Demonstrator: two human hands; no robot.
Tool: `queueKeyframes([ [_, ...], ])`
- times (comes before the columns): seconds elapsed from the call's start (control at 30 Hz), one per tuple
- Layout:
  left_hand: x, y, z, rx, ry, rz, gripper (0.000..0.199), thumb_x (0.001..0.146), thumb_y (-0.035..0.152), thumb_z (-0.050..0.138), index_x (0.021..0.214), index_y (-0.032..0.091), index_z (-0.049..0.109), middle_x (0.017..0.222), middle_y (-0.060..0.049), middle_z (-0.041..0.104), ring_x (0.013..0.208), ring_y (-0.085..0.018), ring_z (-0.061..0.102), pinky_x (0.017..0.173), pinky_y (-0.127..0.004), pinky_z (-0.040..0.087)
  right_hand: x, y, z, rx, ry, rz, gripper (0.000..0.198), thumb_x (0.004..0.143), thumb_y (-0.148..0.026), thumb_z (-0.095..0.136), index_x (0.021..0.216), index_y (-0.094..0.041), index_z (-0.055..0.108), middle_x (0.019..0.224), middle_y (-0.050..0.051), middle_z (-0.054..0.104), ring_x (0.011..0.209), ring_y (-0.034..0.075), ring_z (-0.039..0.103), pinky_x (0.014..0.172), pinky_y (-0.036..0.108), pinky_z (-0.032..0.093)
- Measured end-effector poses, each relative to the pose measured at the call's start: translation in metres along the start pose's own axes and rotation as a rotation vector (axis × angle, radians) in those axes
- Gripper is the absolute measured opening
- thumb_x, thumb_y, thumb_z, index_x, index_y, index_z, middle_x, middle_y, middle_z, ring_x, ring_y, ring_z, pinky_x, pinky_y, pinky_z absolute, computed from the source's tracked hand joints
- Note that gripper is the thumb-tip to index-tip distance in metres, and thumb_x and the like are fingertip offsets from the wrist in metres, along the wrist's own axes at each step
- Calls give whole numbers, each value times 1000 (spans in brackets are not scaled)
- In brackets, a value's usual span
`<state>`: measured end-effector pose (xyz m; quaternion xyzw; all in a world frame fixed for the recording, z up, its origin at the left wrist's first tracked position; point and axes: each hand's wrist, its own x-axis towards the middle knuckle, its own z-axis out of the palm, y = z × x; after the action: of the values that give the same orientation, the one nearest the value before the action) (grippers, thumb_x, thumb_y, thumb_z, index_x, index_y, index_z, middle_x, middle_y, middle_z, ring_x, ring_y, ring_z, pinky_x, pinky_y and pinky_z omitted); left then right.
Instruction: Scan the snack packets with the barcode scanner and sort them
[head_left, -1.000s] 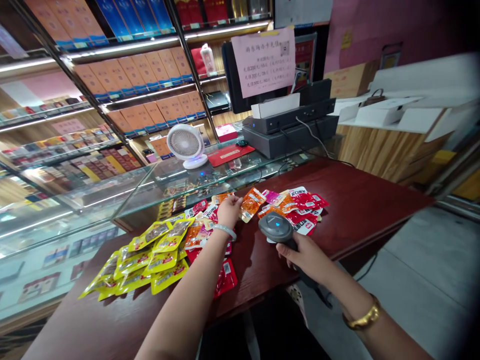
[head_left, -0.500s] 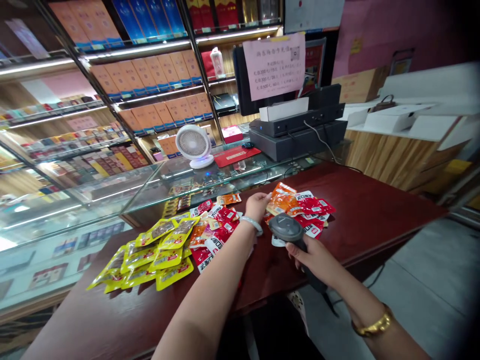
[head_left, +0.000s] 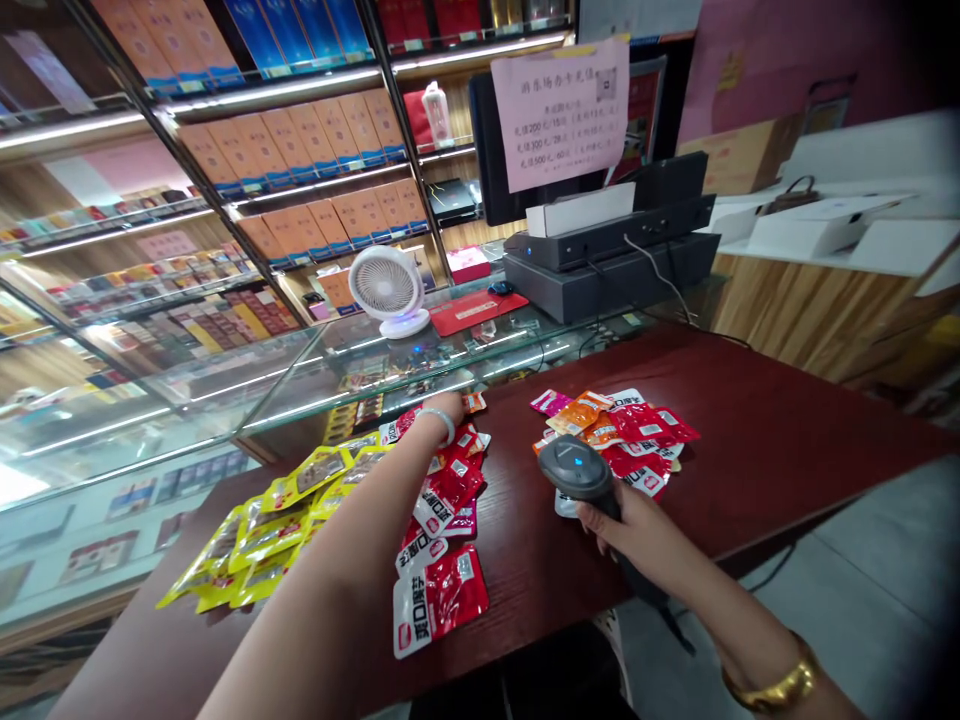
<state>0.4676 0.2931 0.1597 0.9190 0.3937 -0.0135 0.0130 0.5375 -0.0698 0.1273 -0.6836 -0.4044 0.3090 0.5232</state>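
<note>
My right hand (head_left: 628, 522) is wrapped round the handle of a dark grey barcode scanner (head_left: 576, 466), which shows a small blue light on its head. Just beyond the scanner lies a pile of red, orange and magenta snack packets (head_left: 646, 425). My left hand (head_left: 448, 404) reaches to the far end of another pile of red and white snack packets (head_left: 454, 482), beside an orange packet (head_left: 475, 402). Its fingers are mostly hidden, so I cannot tell whether they grip anything. Yellow snack packets (head_left: 281, 530) are heaped to the left, partly behind my left forearm.
The packets lie on a dark red table (head_left: 765, 430). Behind it is a glass display counter (head_left: 292, 385) with a white fan (head_left: 386, 285), a red mat (head_left: 476, 313) and a cash register unit (head_left: 607, 270). A monitor carries a pink sign (head_left: 562, 115). Stocked shelves stand at the back.
My left hand has moved left, from the right-hand pile to the far end of the red packets. The orange packet it touched now lies on the right-hand pile. The scanner stays in my right hand.
</note>
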Motion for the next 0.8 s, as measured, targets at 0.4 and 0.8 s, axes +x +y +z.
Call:
queueKeyframes([
  [0.4, -27, 16, -21, -418, 175, 41, 28, 85, 42, 56, 93, 19, 69, 86, -8, 72, 79, -21, 66, 72, -30, 49, -11, -15, 0, -86, 9, -31, 37, 89, -55, 59, 97, -19, 60, 67, 1, 63, 52, 18, 59, 53, 30, 47],
  [0.8, -90, 65, -3, -1152, 80, 109, 31, 74, 45, 70, 79, 15, 68, 62, 0, 63, 53, -11, 54, 52, -22, 42, -33, -24, 7, -28, -45, -50, 36, 88, -54, 62, 97, -20, 59, 65, -1, 61, 54, 18, 59, 52, 28, 46],
])
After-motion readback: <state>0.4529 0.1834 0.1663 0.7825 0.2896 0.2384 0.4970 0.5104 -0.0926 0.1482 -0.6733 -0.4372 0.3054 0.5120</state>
